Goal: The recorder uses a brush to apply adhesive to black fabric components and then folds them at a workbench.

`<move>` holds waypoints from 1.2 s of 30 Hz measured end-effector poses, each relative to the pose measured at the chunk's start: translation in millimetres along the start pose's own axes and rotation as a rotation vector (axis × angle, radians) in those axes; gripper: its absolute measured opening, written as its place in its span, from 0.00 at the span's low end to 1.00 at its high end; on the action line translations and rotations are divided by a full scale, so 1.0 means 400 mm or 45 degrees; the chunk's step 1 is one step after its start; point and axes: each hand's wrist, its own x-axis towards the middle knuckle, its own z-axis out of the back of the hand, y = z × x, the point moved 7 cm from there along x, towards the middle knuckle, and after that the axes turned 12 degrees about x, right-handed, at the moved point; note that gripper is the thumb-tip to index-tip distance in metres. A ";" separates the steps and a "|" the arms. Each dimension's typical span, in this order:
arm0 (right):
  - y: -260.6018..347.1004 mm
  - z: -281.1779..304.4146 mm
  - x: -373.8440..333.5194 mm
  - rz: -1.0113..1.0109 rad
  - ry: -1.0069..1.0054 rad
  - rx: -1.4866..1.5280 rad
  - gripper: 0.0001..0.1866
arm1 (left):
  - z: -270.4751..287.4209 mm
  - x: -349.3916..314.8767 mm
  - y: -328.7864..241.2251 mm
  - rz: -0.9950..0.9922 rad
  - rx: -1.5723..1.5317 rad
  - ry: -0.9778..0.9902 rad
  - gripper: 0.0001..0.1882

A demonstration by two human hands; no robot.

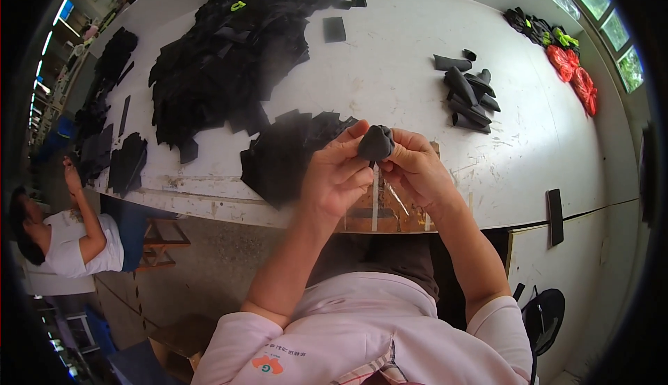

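Note:
Near the front edge of the table, my left hand (334,178) and my right hand (422,171) meet around a small black fabric piece (376,145). Its rounded, folded end sticks up between my thumbs and fingers. Both hands are closed on it, and its lower part is hidden by my fingers. Just left of my left hand lies a stack of flat black fabric pieces (275,159). Farther off to the right, several rolled black fabric pieces (467,96) lie in a loose heap.
A large pile of black fabric pieces (223,58) covers the table's left part. Red plastic bags (574,79) lie against the right wall. A worn brown board (403,214) is under my hands. A black strip (554,216) lies at the right. Another person (80,235) sits at the left.

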 end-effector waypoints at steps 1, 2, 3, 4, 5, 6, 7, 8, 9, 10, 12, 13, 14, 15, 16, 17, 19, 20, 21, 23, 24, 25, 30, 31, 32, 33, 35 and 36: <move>0.009 -0.009 0.001 -0.002 0.004 0.001 0.11 | -0.021 0.000 -0.009 -0.070 0.103 0.090 0.12; 0.036 -0.026 0.001 0.056 0.092 -0.054 0.11 | -0.042 -0.002 -0.012 -0.066 0.100 0.090 0.12; 0.060 -0.044 -0.002 0.107 0.175 -0.104 0.11 | -0.083 -0.016 -0.032 -0.198 0.334 0.142 0.12; 0.083 -0.061 -0.004 0.156 0.256 -0.153 0.11 | -0.124 -0.030 -0.049 -0.329 0.569 0.193 0.14; 0.105 -0.084 -0.006 0.196 0.286 -0.274 0.11 | -0.147 -0.044 -0.062 -0.431 0.748 0.104 0.16; 0.104 -0.079 -0.002 0.194 0.283 -0.271 0.11 | -0.140 -0.046 -0.054 -0.427 0.747 0.101 0.16; 0.090 -0.070 0.003 0.142 0.283 -0.302 0.11 | -0.120 -0.047 -0.049 -0.444 0.772 0.037 0.16; 0.078 -0.061 0.013 0.097 0.281 -0.333 0.11 | -0.099 -0.043 -0.049 -0.459 0.799 -0.020 0.15; 0.039 -0.031 0.027 0.015 0.255 -0.248 0.10 | -0.051 -0.038 -0.041 -0.450 0.785 -0.113 0.14; 0.015 -0.020 0.029 0.017 0.258 -0.246 0.10 | -0.026 -0.038 -0.037 -0.451 0.789 -0.114 0.14; -0.010 -0.008 0.022 0.016 0.211 0.096 0.12 | 0.003 -0.032 -0.012 -0.317 0.574 -0.092 0.12; -0.007 -0.008 0.022 0.044 0.179 0.028 0.12 | 0.006 -0.032 -0.016 -0.368 0.643 -0.129 0.11; -0.004 -0.006 0.022 0.051 0.178 0.025 0.12 | -0.003 -0.027 -0.013 -0.366 0.645 -0.121 0.11; -0.001 -0.003 0.024 0.053 0.171 0.035 0.12 | -0.009 -0.028 -0.026 -0.454 0.850 -0.216 0.11; 0.004 -0.001 0.025 0.055 0.164 0.044 0.11 | -0.020 -0.032 -0.041 -0.543 1.054 -0.310 0.11; 0.009 0.000 0.022 0.068 0.159 0.043 0.11 | -0.034 -0.035 -0.039 -0.538 1.057 -0.297 0.11; 0.040 -0.021 0.008 0.223 0.276 -0.089 0.11 | -0.093 -0.052 -0.041 -0.665 1.258 -0.183 0.14; 0.052 -0.031 0.003 0.223 0.271 -0.090 0.11 | -0.112 -0.056 -0.039 -0.662 1.255 -0.182 0.14; 0.074 -0.056 -0.002 0.271 0.357 -0.121 0.11 | -0.149 -0.065 -0.040 -0.764 1.382 -0.113 0.14; 0.092 -0.072 0.003 0.319 0.439 -0.155 0.11 | -0.172 -0.070 -0.036 -0.865 1.505 -0.040 0.14; 0.082 -0.067 0.013 0.258 0.437 -0.199 0.11 | -0.158 -0.069 -0.035 -0.879 1.548 -0.094 0.14; 0.069 -0.060 0.021 0.196 0.436 -0.242 0.11 | -0.142 -0.069 -0.035 -0.892 1.592 -0.151 0.13; -0.019 0.002 0.037 0.080 0.330 -0.011 0.12 | -0.018 -0.061 -0.022 -0.555 1.234 -0.217 0.11; -0.006 0.000 0.034 0.125 0.268 -0.114 0.13 | -0.032 -0.064 -0.032 -0.663 1.471 -0.278 0.12; 0.010 -0.001 0.032 0.175 0.208 -0.219 0.13 | -0.054 -0.067 -0.044 -0.777 1.710 -0.334 0.13; 0.016 0.000 0.029 0.181 0.208 -0.222 0.13 | -0.065 -0.064 -0.053 -0.780 1.710 -0.327 0.13; 0.044 0.002 0.016 0.341 0.137 -0.497 0.16 | -0.132 -0.087 -0.077 -1.162 2.290 -0.323 0.10; 0.052 -0.006 0.005 0.343 0.141 -0.500 0.16 | -0.131 -0.083 -0.080 -1.169 2.289 -0.323 0.10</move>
